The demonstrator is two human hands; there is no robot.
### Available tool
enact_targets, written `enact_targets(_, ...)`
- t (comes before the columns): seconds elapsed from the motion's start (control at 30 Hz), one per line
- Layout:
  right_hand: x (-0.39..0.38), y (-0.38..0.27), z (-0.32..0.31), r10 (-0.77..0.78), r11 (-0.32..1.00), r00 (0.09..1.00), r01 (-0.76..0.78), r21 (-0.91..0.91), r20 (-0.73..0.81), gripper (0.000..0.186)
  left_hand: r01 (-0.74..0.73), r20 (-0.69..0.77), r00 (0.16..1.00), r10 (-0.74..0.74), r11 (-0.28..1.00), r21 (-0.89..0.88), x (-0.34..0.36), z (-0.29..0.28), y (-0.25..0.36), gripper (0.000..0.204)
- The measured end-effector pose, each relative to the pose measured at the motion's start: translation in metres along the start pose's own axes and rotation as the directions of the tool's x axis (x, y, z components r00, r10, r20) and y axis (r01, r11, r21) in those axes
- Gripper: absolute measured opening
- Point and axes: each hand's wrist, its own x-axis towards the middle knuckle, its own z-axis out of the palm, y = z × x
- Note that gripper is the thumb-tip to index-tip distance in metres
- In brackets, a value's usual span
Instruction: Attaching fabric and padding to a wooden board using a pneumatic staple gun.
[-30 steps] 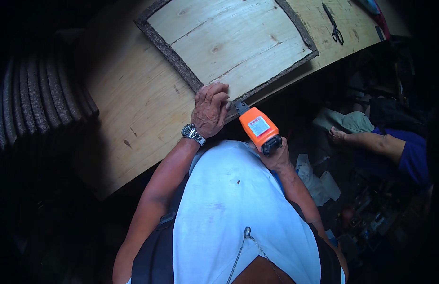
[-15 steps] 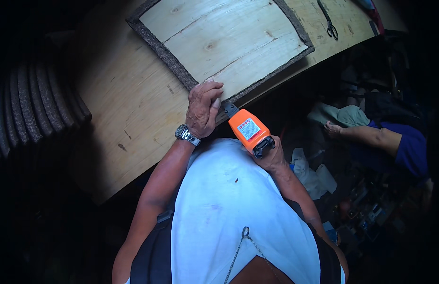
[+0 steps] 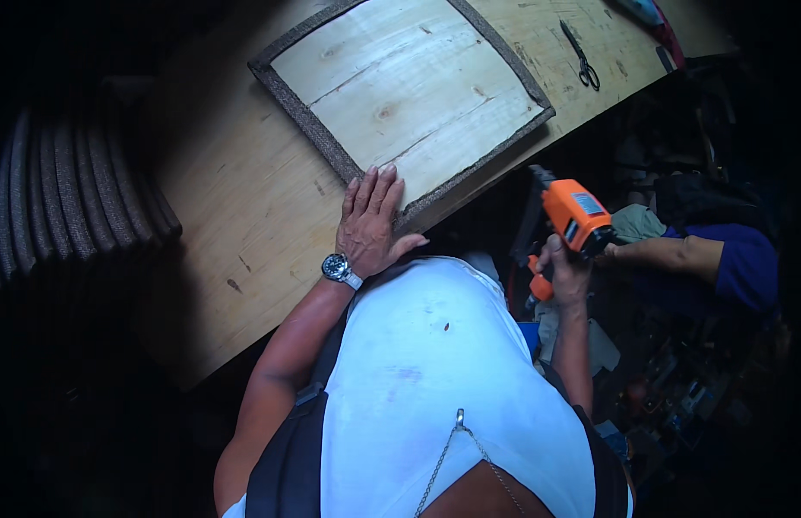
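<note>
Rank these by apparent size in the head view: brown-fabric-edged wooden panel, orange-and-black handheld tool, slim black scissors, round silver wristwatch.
1. Wooden panel
2. Orange tool
Unranked: black scissors and silver wristwatch; one long but thin, one compact.

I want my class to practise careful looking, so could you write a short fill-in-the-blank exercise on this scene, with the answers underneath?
1. The right hand grips a power tool whose casing is mostly ____ in colour.
2. The left hand rests at a corner of the fabric-edged panel, and a ____ is strapped round its wrist.
3. On the table, to the right of the panel, lies a pair of dark ____.

Missing words: orange; watch; scissors.
</note>
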Motion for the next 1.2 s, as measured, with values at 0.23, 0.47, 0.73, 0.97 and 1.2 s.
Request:
enact_targets(0.23,0.029,-0.015,-0.035,-0.020,0.994,1.000,0.021,-0.112,0.009,0.035,0.143,-0.064,0.989,-0.131,0.952,0.271,0.027,0.039,0.022,0.067)
enact_targets(0.47,0.100,-0.030,-0.042,0.063,0.984,0.964,-0.016,-0.179,0.260,0.026,0.279,-0.114,0.959,-0.259,0.932,0.230,0.058,0.046,0.034,0.056)
enact_targets(0.73,0.188,-0.049,-0.142,-0.145,0.981,0.970,0.167,-0.099,0.196,0.026,0.389,-0.199,0.917,-0.347,0.890,0.238,0.019,0.001,0.017,0.041)
enact_targets(0.97,0.214,-0.064,-0.143,-0.215,0.976,0.925,0.214,0.040,0.312,0.038,0.818,-0.531,0.518,-0.670,0.570,0.079,0.073,-0.010,-0.020,0.037)
enact_targets(1.2,0.217,-0.062,-0.101,-0.100,0.995,0.938,0.089,0.046,0.333,0.054,0.842,-0.492,0.439,-0.752,0.536,-0.068,0.096,-0.011,-0.029,0.043)
